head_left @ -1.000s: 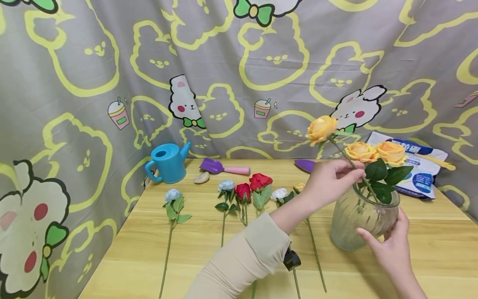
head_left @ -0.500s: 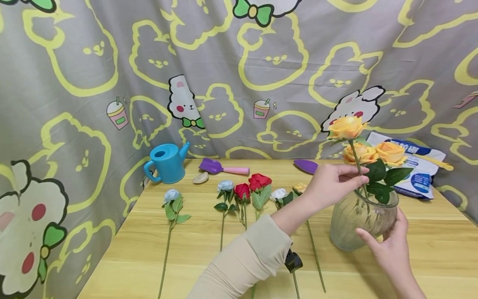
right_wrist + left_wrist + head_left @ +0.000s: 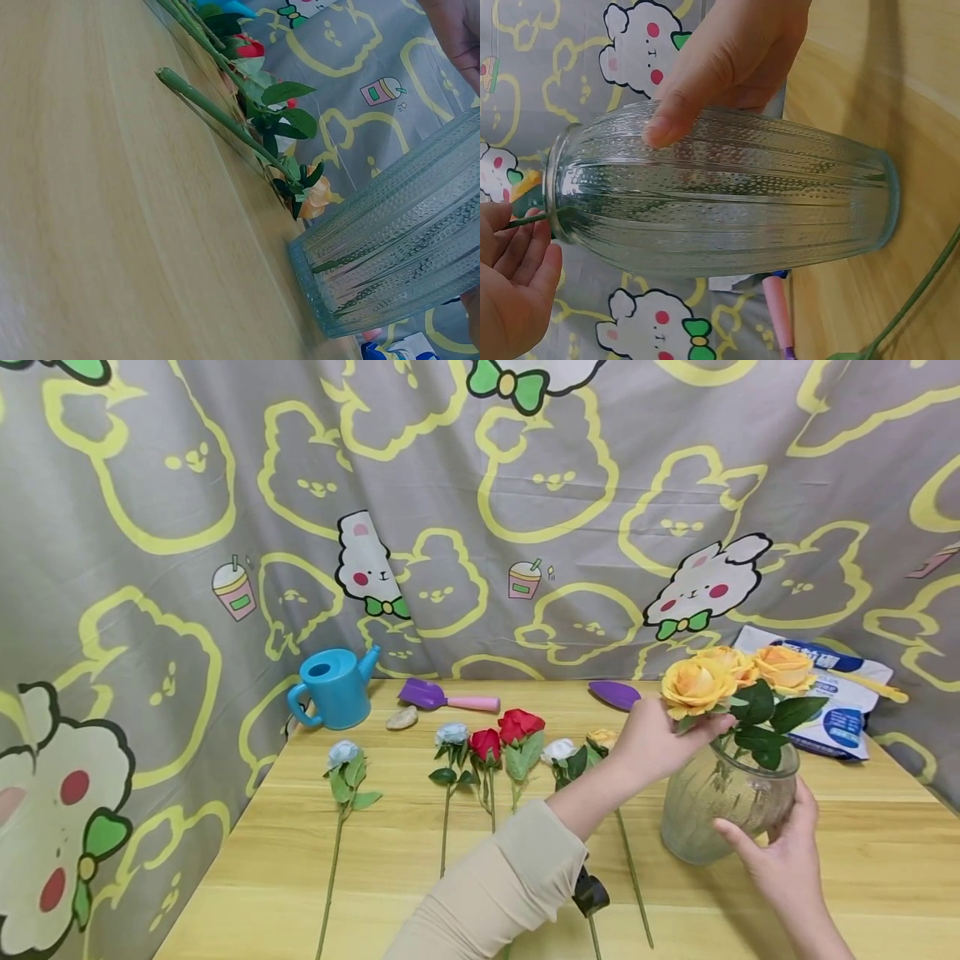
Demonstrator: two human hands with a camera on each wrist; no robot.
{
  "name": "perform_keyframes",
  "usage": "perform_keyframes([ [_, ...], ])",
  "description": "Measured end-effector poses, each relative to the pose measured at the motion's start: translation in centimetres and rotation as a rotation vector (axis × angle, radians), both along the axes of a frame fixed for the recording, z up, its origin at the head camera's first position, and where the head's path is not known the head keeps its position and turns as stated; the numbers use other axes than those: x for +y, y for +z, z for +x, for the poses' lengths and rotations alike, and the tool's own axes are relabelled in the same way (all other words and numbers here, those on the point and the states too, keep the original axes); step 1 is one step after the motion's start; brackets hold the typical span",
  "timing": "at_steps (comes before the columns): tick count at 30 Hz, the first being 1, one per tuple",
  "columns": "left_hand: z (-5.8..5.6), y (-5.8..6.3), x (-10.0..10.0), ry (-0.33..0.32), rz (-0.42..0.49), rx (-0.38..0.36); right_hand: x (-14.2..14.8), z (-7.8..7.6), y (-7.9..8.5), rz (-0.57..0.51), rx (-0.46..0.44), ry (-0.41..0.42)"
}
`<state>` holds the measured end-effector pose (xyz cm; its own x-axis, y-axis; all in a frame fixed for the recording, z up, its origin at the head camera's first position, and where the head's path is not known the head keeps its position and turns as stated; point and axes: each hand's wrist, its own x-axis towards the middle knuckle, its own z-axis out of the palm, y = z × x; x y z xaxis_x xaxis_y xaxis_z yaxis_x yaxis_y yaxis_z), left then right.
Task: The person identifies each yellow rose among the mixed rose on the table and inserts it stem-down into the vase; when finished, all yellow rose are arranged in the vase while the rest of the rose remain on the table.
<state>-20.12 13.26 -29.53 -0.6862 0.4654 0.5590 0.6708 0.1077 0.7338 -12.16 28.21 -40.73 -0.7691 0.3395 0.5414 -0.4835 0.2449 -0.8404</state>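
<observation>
A ribbed clear glass vase (image 3: pixel 720 810) stands toward the right of the table, several orange-yellow roses at its mouth. My left hand (image 3: pixel 663 735) pinches the stem of the front yellow rose (image 3: pixel 697 687), just under the bloom. In the left wrist view that stem (image 3: pixel 526 220) passes between the fingers into the vase mouth. My right hand (image 3: pixel 783 852) grips the vase from its right side, thumb on the near wall. Stem ends show through the glass near the base in the right wrist view. Dark green leaves (image 3: pixel 772 718) hang over the rim.
Left of the vase lie blue (image 3: pixel 342 753), red (image 3: pixel 521 727), white (image 3: pixel 559 749) and yellow roses with long stems. Behind are a blue watering can (image 3: pixel 335 689), a purple shovel (image 3: pixel 424 694), a stone (image 3: pixel 402 718), another purple blade (image 3: pixel 615 695) and a white-blue bag (image 3: pixel 843 710).
My left hand has lowered the yellow rose into the vase, its bloom dropping beside the other two. The stem went from tilted to deep inside. My right hand has stayed on the vase.
</observation>
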Motion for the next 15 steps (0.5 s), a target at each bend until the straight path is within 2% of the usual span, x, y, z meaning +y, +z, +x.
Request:
perform_keyframes([
  [2, -0.1, -0.4, 0.0, 0.037, -0.028, -0.006, 0.0, 0.0, 0.0, 0.006, -0.006, -0.005],
  [6, -0.3, -1.0, 0.1, 0.103, -0.048, -0.075, 0.0, 0.1, 0.0, 0.018, -0.023, -0.019],
  [15, -0.5, -1.1, 0.2, 0.115, 0.048, -0.287, 0.1, 0.1, 0.0, 0.016, -0.028, -0.024],
])
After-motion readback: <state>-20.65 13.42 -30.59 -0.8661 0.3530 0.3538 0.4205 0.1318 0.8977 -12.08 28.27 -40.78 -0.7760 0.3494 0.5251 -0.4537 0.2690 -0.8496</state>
